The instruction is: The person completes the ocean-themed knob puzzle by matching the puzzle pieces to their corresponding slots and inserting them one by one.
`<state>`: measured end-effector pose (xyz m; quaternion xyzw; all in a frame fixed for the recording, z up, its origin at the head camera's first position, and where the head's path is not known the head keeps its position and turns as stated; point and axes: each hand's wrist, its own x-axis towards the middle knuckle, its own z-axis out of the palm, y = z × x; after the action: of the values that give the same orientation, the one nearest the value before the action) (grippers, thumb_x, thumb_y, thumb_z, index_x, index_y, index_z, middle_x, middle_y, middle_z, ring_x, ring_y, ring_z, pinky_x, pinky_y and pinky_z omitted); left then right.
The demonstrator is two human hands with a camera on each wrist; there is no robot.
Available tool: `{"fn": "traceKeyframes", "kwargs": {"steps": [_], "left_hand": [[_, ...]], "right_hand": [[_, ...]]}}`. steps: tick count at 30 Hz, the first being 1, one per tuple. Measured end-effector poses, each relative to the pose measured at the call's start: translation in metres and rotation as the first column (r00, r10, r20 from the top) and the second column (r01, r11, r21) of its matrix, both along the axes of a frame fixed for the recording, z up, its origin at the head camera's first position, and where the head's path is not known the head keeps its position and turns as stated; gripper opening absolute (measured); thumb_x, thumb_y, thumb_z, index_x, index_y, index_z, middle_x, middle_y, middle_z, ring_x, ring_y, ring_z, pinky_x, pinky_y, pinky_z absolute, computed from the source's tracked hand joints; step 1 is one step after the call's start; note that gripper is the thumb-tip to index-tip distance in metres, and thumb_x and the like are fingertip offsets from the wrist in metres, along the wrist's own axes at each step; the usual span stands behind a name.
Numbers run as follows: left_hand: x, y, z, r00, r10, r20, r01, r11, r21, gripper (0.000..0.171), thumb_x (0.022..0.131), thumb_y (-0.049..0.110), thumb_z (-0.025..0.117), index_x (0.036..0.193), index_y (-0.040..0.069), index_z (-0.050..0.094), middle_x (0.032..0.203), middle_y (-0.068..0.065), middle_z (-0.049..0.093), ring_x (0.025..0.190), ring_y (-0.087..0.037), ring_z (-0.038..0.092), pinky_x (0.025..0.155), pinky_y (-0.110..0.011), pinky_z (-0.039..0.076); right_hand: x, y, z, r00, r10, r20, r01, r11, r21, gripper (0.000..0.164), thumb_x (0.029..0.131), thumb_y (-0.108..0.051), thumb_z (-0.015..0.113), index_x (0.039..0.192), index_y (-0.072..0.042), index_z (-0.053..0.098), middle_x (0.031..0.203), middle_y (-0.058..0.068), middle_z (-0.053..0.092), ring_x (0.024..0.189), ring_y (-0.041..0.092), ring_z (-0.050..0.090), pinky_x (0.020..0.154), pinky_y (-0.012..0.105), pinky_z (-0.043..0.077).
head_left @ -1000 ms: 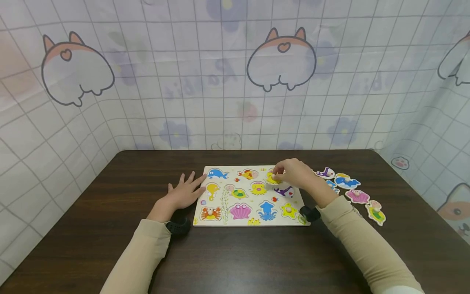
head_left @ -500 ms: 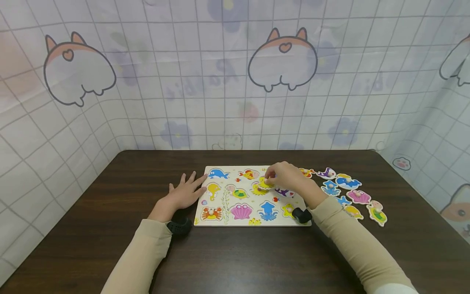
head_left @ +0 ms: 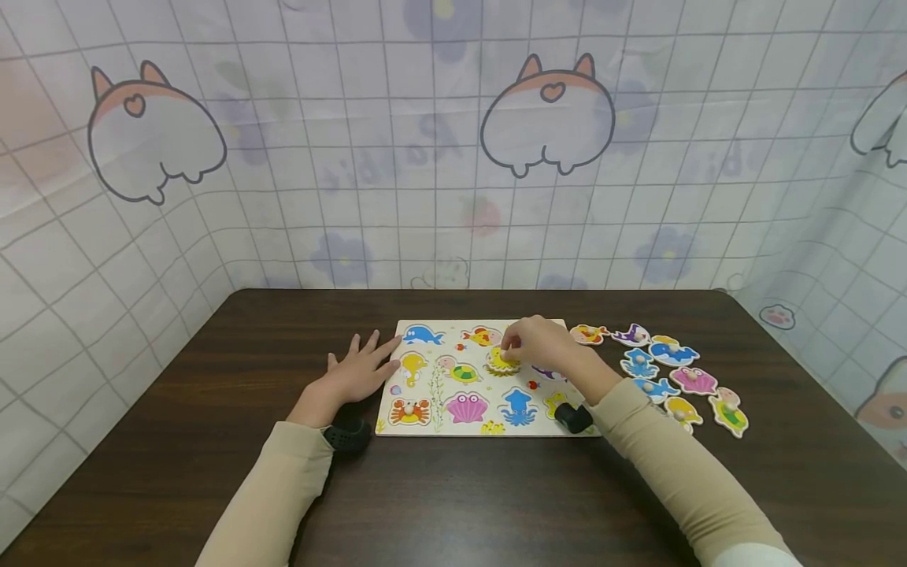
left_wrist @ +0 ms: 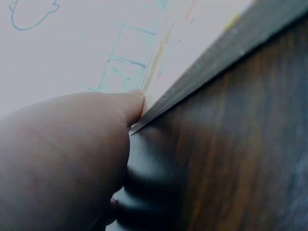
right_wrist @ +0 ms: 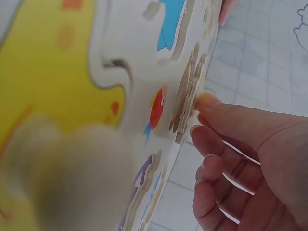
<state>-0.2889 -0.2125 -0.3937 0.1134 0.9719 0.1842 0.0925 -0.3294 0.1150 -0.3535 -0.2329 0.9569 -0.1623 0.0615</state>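
Observation:
My right hand (head_left: pixel 542 345) pinches a yellow octopus puzzle piece (head_left: pixel 501 361) between thumb and fingertips. It holds the piece over the matching yellow octopus place on the white sea-animal puzzle board (head_left: pixel 453 431). In the right wrist view the piece's edge (right_wrist: pixel 194 103) stands slightly proud of the board. My left hand (head_left: pixel 350 378) lies with spread fingers at the board's left edge, its fingertips on the rim. A knobbed crab piece (head_left: pixel 409 411) sits at the board's lower left. At lower right is a knobbed star piece (head_left: pixel 553 403), partly behind the black wrist camera (head_left: pixel 572 417).
Several loose knobbed pieces lie on the dark table (head_left: pixel 453 496) to the right of the board, among them a pink shell (head_left: pixel 694 381), a turtle (head_left: pixel 727 413), a blue squid (head_left: pixel 639 364) and a red-orange fish (head_left: pixel 588 335). A patterned cloth (head_left: pixel 397 157) hangs behind.
My right hand has carried the yellow octopus piece left and slightly toward me, from the upper right of the board to the octopus place. My left hand has stayed at the board's edge.

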Motion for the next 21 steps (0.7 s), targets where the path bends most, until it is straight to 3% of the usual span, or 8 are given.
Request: {"fn": "traceKeyframes", "kwargs": {"steps": [21], "left_hand": [[-0.0003, 0.0004, -0.0012, 1.0, 0.004, -0.01, -0.004, 1.0, -0.011, 0.061, 0.112, 0.043, 0.038, 0.166, 0.021, 0.023, 0.169, -0.023, 0.007, 0.152, -0.052, -0.002, 0.108, -0.081, -0.002]], "right_hand": [[0.0032, -0.0048, -0.0001, 1.0, 0.009, 0.013, -0.01, 1.0, 0.019, 0.01, 0.094, -0.023, 0.077, 0.097, -0.013, 0.076, 0.084, -0.001, 0.064, 0.076, 0.017, 0.055, 0.068, 0.032, 0.045]]}}
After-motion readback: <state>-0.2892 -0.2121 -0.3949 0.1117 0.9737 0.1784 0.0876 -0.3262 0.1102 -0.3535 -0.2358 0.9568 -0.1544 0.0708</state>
